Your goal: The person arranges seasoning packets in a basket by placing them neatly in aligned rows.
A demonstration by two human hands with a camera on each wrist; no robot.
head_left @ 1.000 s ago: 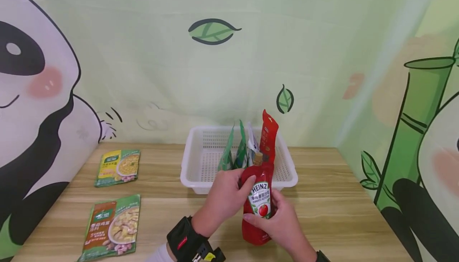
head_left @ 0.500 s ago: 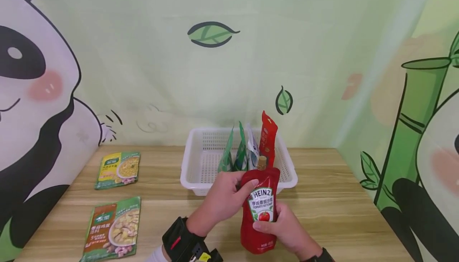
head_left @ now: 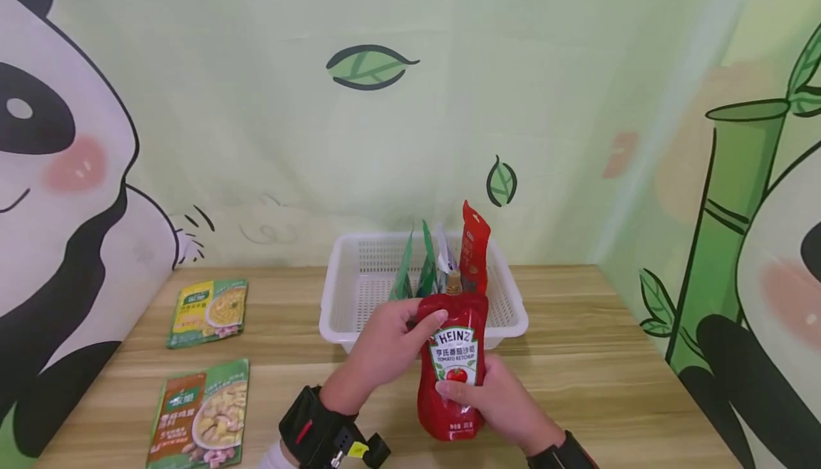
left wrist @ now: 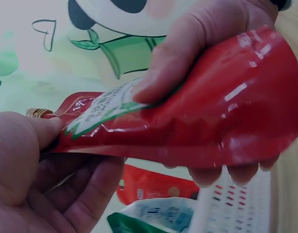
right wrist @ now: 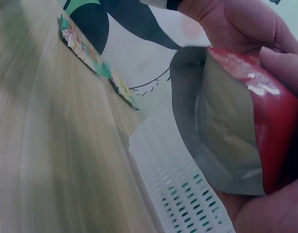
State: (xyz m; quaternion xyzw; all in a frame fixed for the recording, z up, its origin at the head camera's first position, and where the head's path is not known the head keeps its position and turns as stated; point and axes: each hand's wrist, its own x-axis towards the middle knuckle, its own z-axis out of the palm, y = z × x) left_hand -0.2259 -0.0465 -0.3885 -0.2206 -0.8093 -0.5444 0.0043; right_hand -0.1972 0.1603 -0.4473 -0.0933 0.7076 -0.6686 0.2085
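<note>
A red Heinz tomato ketchup pouch is held upright in front of the white basket, its label facing the head camera and its gold cap on top. My left hand pinches its upper left side, thumb on the front. Lower down, my right hand grips the right side, thumb across the label's bottom. From the left wrist view, the right hand's fingertips show beneath the pouch. The right wrist view shows its silver-grey base.
In the basket stand two green packets, a white and purple packet and a tall red packet. On the table's left lie a yellow-green soup packet and a larger brown-green one. A printed cloth backdrop rises behind.
Both hands keep hold of the ketchup pouch. It dipped slightly toward me, then shifted a little left and back up, its label turning more squarely to the head camera. The head view drifted slightly.
</note>
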